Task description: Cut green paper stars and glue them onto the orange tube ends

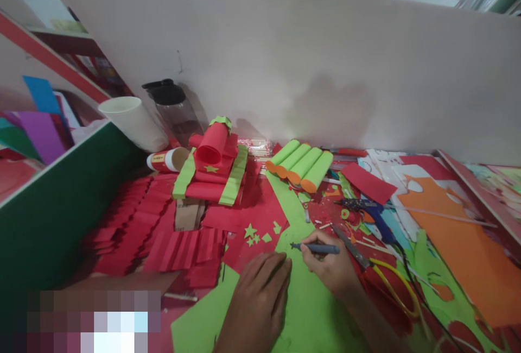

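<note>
My right hand [330,270] grips a dark marker pen [321,249], its tip touching a light-green paper sheet [311,307]. A small dark star mark [293,245] shows on the paper at the tip. Flat on the same sheet, to the left of the pen, rests my left hand [262,290] with nothing visible in it. Just beyond it lie cut green stars [250,231] and scraps on red paper. Further back stands a red paper model [214,160] with green strips and a rolled red tube on top.
Scissors [378,277] with red and yellow handles and a blue glue gun [380,220] lie at right, beside orange paper [456,244]. Green rolls [301,163] sit at back. Pleated red paper [134,222], a white cup [132,122] and a bottle [171,108] are left.
</note>
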A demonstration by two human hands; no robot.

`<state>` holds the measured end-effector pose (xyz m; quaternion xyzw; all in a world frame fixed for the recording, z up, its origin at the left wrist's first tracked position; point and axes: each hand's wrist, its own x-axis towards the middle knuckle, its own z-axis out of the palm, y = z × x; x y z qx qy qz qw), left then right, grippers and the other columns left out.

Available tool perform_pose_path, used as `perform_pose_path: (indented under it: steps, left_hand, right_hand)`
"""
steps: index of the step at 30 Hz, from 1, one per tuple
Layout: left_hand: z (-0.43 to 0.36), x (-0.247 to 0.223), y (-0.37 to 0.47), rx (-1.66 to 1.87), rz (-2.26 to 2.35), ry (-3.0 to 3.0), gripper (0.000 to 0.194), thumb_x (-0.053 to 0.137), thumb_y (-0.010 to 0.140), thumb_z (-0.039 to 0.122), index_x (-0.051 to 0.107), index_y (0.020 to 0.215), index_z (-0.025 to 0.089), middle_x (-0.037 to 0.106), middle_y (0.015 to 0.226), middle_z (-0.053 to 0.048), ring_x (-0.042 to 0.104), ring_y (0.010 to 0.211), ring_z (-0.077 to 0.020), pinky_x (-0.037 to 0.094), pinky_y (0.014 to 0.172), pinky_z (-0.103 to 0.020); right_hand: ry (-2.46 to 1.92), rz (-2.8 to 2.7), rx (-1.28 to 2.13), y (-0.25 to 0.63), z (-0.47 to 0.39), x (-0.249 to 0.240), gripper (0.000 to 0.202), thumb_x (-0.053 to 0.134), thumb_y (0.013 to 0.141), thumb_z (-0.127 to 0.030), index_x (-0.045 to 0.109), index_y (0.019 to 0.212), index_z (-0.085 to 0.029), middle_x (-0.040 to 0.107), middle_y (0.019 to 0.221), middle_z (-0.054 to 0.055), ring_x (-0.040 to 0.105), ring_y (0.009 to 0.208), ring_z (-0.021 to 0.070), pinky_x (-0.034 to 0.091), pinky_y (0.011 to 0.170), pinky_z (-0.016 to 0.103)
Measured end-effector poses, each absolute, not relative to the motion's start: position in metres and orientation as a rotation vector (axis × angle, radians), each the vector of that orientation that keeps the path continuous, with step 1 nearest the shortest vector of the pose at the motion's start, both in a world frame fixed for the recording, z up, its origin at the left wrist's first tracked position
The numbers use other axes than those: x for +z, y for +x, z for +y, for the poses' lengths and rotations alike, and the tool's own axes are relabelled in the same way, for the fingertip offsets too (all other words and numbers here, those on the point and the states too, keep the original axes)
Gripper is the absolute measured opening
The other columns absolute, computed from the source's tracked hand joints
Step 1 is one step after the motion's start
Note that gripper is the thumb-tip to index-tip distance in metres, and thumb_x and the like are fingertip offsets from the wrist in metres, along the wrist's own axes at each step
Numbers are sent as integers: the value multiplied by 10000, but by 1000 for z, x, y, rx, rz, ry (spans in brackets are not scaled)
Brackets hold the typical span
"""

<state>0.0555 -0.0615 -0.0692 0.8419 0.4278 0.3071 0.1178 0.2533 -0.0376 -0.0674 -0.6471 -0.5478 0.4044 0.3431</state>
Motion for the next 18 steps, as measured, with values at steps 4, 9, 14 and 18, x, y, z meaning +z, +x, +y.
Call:
perform_pose_path:
  steps: [4,9,14,18]
  left_hand:
    - [-61,-69,56,914,1248,2446,372,547,922,146,647,1266,249,710,1201,-36,649,1076,-230,584,921,-412]
    - [-62,-69,56,886,1269,2451,355,547,926,162,660,1254,239,707,1211,-50,652,1083,-245,582,934,-427]
    - [-61,-69,55,895,1265,2440,358,534,929,155,664,1253,232,710,1203,-56,652,1083,-239,585,928,-413]
    - [-61,-69,55,894,1256,2443,354,524,929,150,670,1243,227,713,1196,-60,656,1072,-233,587,925,-415]
  right_hand:
    - [-1697,-1396,1031,253,-39,-67,129,628,808,-268,582,717,-189,508,509,-46,466,452,112,351,443,210]
    - [-1629,-1315,1077,253,-40,-63,146,625,824,-277,546,730,-199,511,531,-49,506,456,118,383,449,211]
    - [-1584,-1307,1102,252,-39,-60,162,627,864,-332,586,806,-186,578,564,-21,551,511,136,417,500,226]
    - [-1635,-1357,1062,252,-37,-61,152,627,859,-325,616,812,-182,593,583,-9,547,533,142,423,518,236]
